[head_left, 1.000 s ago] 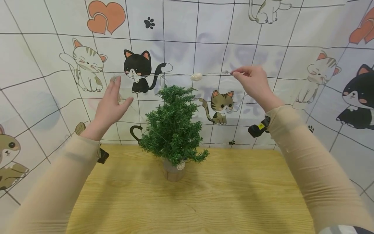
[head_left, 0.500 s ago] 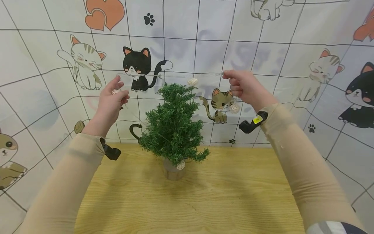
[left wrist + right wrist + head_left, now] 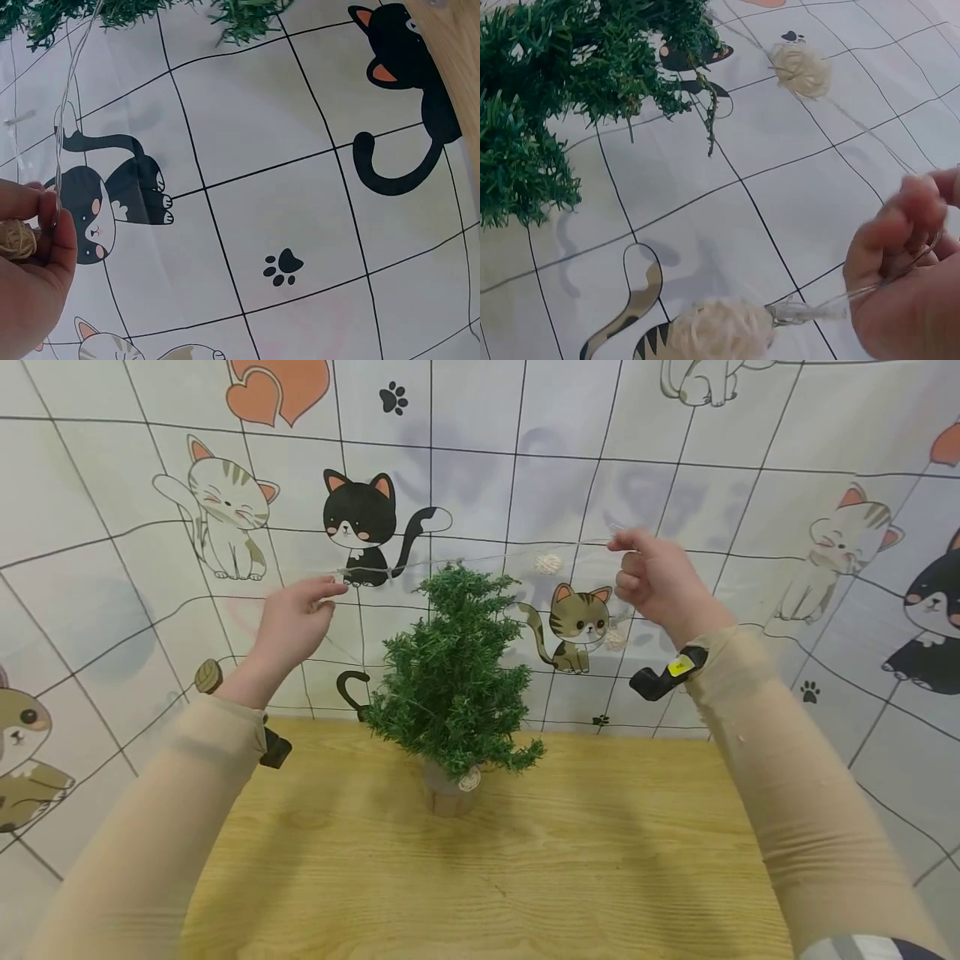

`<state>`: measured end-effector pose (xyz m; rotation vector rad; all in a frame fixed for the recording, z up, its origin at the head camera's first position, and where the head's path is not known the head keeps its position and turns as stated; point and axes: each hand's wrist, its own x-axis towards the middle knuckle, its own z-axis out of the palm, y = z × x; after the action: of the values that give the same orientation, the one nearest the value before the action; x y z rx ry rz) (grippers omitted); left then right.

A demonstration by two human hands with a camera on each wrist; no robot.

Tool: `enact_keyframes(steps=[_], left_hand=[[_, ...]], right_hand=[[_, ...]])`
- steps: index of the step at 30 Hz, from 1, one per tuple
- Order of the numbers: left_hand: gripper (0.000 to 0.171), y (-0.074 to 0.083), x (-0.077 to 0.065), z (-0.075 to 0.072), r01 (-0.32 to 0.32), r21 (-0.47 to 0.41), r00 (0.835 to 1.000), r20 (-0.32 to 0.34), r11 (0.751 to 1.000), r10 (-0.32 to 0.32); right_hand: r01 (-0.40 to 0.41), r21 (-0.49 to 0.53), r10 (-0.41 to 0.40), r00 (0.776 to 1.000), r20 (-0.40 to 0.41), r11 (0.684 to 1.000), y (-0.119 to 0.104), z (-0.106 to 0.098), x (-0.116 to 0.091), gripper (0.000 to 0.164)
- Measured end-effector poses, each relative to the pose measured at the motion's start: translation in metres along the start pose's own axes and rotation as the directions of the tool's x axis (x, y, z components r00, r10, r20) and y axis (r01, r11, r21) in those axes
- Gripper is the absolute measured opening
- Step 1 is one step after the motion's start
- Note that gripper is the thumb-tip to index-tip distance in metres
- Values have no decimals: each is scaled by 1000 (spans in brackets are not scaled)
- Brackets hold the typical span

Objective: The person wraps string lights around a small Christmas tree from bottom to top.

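Observation:
A string of lights on thin clear wire, with cream woven balls, stretches between both hands behind the top of a small green artificial tree (image 3: 457, 668). My left hand (image 3: 296, 618) pinches the wire left of the treetop; in the left wrist view another woven ball (image 3: 16, 238) sits against its palm. To the right of the tree, my right hand (image 3: 663, 585) grips the wire with curled fingers. One woven ball (image 3: 550, 563) is on the stretch between the hands. A second ball (image 3: 720, 330) dangles from a clear socket below the right hand.
The tree stands in a brownish round base (image 3: 447, 797) on a wood-grain table (image 3: 525, 877). A cream ball (image 3: 469, 779) rests against that base. Close behind hangs a white gridded backdrop (image 3: 480, 502) printed with cats.
My left hand has gone from straight fingers to pinching the wire and shifted right, toward the tree. The right hand moved left, then back right, and its fingers curled more.

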<state>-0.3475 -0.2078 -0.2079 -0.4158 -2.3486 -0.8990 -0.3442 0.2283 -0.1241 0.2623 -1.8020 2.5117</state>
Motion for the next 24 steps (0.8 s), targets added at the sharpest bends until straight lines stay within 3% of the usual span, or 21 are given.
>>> enact_keyframes(steps=[6,8,13,15,18,24], left_hand=[[47,3,3,3,6,-22,998,57,1000,-4],[49,4,6,3,25,-63,997,81,998,-20],[52,10,14,8,35,-155,987,160,987,-10],[54,11,18,11,32,-192,981,192,981,6],[57,12,21,16,54,-256,970,243,965,10],[61,13,22,26,128,-327,950,310,936,-22]], right_hand=[[-11,274,18,1000,-23,962,2,3,5,10],[-25,385,37,999,-24,922,3,4,7,9],[-34,625,65,997,-28,780,5,3,12,9],[-23,668,55,998,-27,743,5,2,14,9],[-7,700,39,999,-29,714,6,1,15,11],[-10,718,73,996,-56,696,9,-3,20,13]])
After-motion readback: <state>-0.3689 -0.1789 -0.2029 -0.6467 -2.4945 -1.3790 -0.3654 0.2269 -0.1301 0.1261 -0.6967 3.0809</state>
